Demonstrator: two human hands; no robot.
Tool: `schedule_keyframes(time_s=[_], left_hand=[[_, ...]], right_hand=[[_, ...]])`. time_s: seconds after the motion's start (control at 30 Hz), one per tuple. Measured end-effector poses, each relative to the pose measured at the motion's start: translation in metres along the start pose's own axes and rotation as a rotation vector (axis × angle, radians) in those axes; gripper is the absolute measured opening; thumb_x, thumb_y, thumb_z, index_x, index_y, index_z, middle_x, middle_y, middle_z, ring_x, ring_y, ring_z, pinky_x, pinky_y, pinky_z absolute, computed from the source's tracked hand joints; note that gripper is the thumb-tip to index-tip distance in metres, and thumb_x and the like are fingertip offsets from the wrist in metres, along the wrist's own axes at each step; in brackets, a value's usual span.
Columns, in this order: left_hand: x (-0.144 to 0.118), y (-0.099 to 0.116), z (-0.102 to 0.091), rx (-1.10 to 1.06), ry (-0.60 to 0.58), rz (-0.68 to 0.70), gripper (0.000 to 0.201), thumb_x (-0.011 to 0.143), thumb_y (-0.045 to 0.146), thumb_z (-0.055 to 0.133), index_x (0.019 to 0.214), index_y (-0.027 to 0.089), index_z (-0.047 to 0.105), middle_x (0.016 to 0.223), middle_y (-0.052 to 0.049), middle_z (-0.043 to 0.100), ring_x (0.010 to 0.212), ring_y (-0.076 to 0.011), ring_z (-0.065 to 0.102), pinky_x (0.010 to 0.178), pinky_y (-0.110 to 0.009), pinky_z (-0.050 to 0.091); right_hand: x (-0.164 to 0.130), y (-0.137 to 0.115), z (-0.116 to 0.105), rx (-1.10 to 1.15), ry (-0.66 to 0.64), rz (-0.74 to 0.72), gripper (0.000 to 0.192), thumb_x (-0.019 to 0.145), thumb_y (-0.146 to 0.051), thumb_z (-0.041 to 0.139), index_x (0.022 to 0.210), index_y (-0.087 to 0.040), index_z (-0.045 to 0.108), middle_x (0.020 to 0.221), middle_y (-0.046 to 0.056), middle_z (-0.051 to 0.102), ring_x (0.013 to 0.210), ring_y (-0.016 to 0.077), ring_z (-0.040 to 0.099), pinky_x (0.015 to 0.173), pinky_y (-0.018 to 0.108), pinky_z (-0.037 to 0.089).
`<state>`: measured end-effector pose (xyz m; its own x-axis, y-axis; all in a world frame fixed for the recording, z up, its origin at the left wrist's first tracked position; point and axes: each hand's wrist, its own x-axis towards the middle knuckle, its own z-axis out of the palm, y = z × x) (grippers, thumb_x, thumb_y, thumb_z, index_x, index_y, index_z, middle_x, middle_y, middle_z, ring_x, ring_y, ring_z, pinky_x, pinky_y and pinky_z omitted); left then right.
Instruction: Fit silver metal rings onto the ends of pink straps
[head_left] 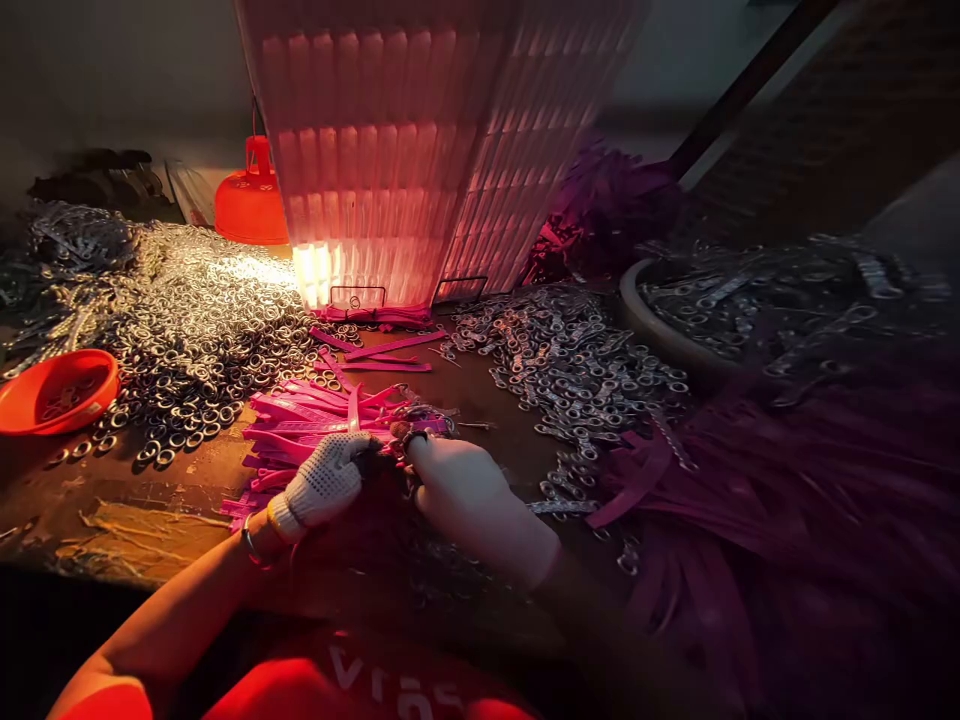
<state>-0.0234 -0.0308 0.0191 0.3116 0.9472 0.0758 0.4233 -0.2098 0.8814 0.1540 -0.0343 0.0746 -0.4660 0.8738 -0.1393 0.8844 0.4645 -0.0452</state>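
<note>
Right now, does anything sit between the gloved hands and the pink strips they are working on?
Nothing visible does. The left hand and right hand meet directly over the near end of the pink strips, fingertips apparently on them. The metal rings lie off to the side.

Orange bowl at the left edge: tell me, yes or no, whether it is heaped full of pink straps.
No: the orange bowl holds only a few metal rings, while the pink straps lie on the table.
</note>
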Motion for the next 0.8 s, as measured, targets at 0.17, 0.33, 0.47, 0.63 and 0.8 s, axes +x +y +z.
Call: schedule_keyframes(time_s=[0.17,0.33,0.47,0.63,0.8], left_hand=[[-0.01,0.004,0.005,0.062,0.029,-0.009,0.025,0.091,0.024,0.051,0.085,0.012,0.071,0.082,-0.006,0.073,0.076,-0.0178,0.061,0.07,-0.027,0.044],[-0.014,0.022,0.003,0.241,-0.046,0.069,0.021,0.087,0.017,0.05,0.078,0.013,0.068,0.074,-0.005,0.07,0.066,-0.0153,0.056,0.062,-0.026,0.041],[-0.015,0.033,0.001,0.386,-0.039,0.12,0.015,0.081,0.011,0.052,0.08,0.014,0.067,0.075,-0.004,0.068,0.065,-0.0156,0.055,0.064,-0.027,0.042],[-0.02,0.029,0.007,0.427,0.077,0.048,0.023,0.078,0.007,0.046,0.082,0.017,0.067,0.081,-0.006,0.071,0.072,-0.0187,0.059,0.068,-0.029,0.044],[-0.019,0.026,0.019,0.408,0.044,0.003,0.024,0.078,0.008,0.044,0.075,0.018,0.065,0.073,-0.006,0.069,0.065,-0.0179,0.058,0.061,-0.03,0.043]], right_hand=[[0.003,-0.007,0.007,-0.048,-0.037,0.056,0.027,0.079,-0.006,0.047,0.101,-0.013,0.061,0.089,0.015,0.073,0.081,0.0264,0.07,0.057,0.031,0.033],[0.0,-0.003,0.027,-0.014,0.015,-0.065,0.024,0.074,-0.01,0.049,0.094,-0.012,0.062,0.081,0.015,0.073,0.072,0.0256,0.068,0.055,0.032,0.028],[-0.002,0.01,0.033,0.063,0.127,-0.102,0.026,0.068,-0.01,0.052,0.091,-0.013,0.061,0.078,0.012,0.072,0.068,0.0219,0.064,0.057,0.031,0.026],[-0.002,0.013,0.036,0.054,0.238,-0.092,0.024,0.067,-0.007,0.05,0.087,-0.014,0.062,0.074,0.01,0.071,0.063,0.0196,0.06,0.056,0.031,0.022],[-0.001,0.014,0.043,-0.081,0.208,-0.185,0.012,0.076,-0.012,0.05,0.079,-0.015,0.061,0.066,0.012,0.067,0.057,0.0203,0.057,0.053,0.034,0.015]])
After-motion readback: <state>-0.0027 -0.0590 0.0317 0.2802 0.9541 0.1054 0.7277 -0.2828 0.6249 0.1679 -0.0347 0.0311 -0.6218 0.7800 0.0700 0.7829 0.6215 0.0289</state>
